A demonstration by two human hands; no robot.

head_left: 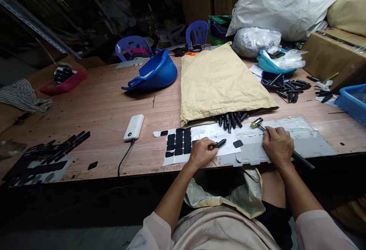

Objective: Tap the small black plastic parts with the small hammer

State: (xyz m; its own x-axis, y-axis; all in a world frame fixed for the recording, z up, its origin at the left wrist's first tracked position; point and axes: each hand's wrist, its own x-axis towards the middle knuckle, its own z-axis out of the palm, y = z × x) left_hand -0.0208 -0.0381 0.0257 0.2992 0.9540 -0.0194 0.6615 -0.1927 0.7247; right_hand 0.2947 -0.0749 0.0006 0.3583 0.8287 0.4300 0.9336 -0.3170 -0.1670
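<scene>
Gripped between the thumb and fingers of the left hand (pixel 203 151) is a black tubular piece (pixel 220 143); its near end is covered by the fingertips, and its free end is pointed away and to the right; the hand is held back-upward at the near edge of the table (pixel 108 105), with the left forearm angled in from the lower left. By the right hand (pixel 278 145) a hammer (pixel 303 159) is grasped, the fingers being wrapped around the handle; the metal head is directed toward the far left, and the handle's butt is extended past the near edge; the right forearm is angled in from the lower right.

The tubular piece is seen to be slim, dark and slightly narrowed at its free end; it is positioned above a white sheet (pixel 197 132), though contact with it cannot be confirmed. On that sheet, rounded black patches (pixel 178 141) are set in rows to the left of the hand; a single patch (pixel 238 143) is placed apart, between the hands. Beneath the right hand a grey board (pixel 310 143) is laid; similar black pieces (pixel 230 121) are exposed at the mouth of a tan sack (pixel 220 82) beyond.
</scene>
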